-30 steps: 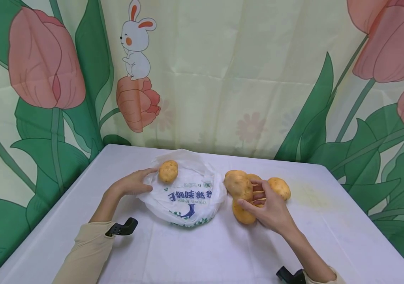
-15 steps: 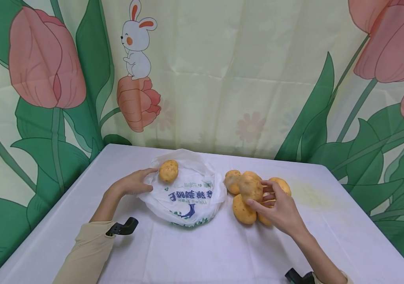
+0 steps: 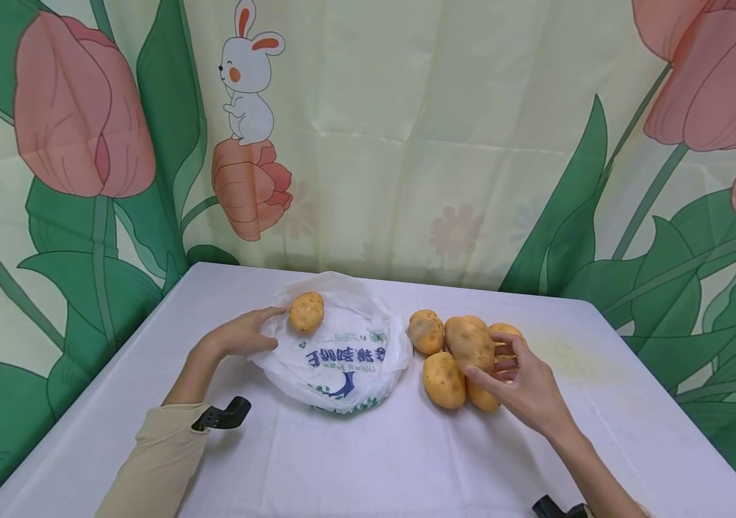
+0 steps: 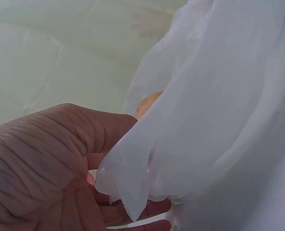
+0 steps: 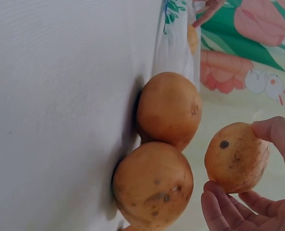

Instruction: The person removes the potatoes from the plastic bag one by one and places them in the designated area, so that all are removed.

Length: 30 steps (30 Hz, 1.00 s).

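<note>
Left hand, from the head: the left hand [image 3: 241,337] reaches in at the near-left rim of a white bag [image 3: 377,385], forearm angled forward from a tan sleeve [image 3: 159,453], thumb spread from forefinger.
Right hand, from the head: the right hand [image 3: 526,385] comes in low from the right, thumb nearest, fingers behind, gripping the held potato [image 3: 469,342] above the pile.
Potatoes: one bagged potato [image 3: 306,311] sits inside the open bag near the left fingertips; the loose potatoes [image 3: 443,380] cluster to the bag's right, some partly hidden behind the hand and its catch.
Table: a white-covered table [image 3: 368,467] bears it all, a faint yellowish stain [image 3: 562,352] at right.
Backdrop: a pale curtain [image 3: 368,201] hangs behind, printed with pink tulips [image 3: 85,108] and a rabbit [image 3: 247,90].
Bag edge, from the left wrist: thin plastic runs between thumb and fingers, which hold it loosely; an orange sliver of potato shows past the film.
Held potato, from the right wrist: dark-spotted, it is caught between thumb and fingertips, apart from two others touching each other on the table.
</note>
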Tool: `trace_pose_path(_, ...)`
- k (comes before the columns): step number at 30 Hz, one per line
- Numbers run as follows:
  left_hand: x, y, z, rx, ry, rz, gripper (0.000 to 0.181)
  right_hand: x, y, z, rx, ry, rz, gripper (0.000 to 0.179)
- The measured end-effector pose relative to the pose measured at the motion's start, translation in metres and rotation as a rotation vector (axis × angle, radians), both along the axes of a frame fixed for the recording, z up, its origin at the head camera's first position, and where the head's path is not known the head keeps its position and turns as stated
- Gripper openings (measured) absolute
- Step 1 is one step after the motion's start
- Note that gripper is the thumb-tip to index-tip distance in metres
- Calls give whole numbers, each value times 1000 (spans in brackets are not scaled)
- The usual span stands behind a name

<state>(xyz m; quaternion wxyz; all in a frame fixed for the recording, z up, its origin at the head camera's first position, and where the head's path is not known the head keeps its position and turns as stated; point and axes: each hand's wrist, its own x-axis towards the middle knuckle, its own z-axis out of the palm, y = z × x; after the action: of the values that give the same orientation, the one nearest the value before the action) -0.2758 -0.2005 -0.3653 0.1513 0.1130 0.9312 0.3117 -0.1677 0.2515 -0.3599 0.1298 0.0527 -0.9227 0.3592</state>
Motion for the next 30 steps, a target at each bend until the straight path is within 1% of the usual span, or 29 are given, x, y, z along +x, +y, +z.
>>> trace_pose_path(5,0,0,0,-2,2,-1,71,3,5,0,20,-20,-30,76)
trace_pose_path(17,0,0,-1,-7,5,-5,70,9,24,-2,19,-44,-75,78)
trace_pose_path(24,0,0,-1,-12,13,-7,71,12,36,1,56,-51,-107,81)
trace_pose_path(30,-1,0,-2,-7,19,-11,71,15,47,-1,70,-54,-130,82)
